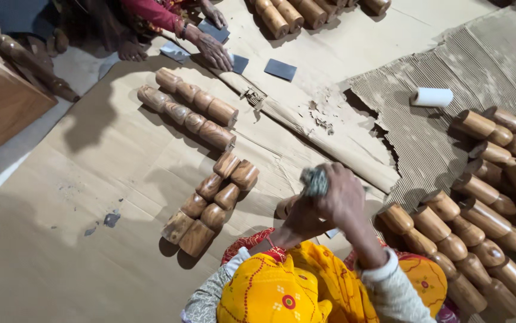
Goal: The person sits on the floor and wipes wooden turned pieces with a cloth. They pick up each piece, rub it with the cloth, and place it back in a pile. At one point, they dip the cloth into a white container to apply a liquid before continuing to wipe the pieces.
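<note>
Right hand (340,194) clenched in a grip on a grey sanding pad (314,181) — left hand (297,218) grasping a turned wooden leg (284,207).

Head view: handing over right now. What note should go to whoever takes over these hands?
Right hand: closed on a grey wad, blurred.
Left hand: holds a turned wooden piece under it.
Paired rows lie on the cardboard to the left; a bigger pile lies to the right.
Done or left: cannot tell, the surfaces look alike.
</note>
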